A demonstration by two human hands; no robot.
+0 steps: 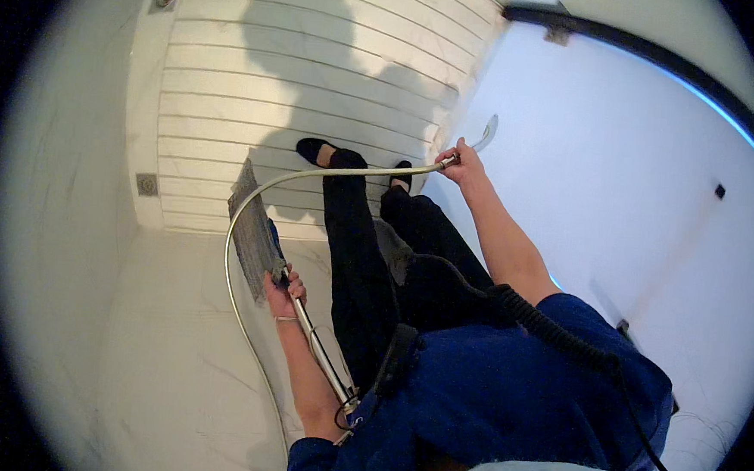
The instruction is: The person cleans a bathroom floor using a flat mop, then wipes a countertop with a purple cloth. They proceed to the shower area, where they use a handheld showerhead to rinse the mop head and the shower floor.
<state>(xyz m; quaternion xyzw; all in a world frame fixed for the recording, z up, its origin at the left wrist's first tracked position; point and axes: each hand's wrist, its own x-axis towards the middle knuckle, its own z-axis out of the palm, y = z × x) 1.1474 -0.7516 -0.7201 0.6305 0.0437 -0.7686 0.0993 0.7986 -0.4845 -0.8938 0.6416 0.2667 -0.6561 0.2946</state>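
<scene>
My left hand (285,291) is closed around the metal pole (321,349) of a flat mop, close to the mop head. The pole runs back along my forearm towards my body. The grey mop pad (251,231) is tilted at the far end, with a strip of blue along one side. In my right hand (462,163), raised to the right, is a handheld shower head (487,133), gripped at the handle. Its pale hose (229,246) arches leftwards across my legs, passes over the mop pad and drops along the left side. Whether water flows, I cannot tell.
Grooved pale tiles (229,110) cover the floor under my black shoes. Two square metal fittings, one a floor drain (147,184), lie by the left edge. A glass panel (589,151) with a dark rail (660,52) stands at the right. A coiled black cord (552,327) crosses my torso.
</scene>
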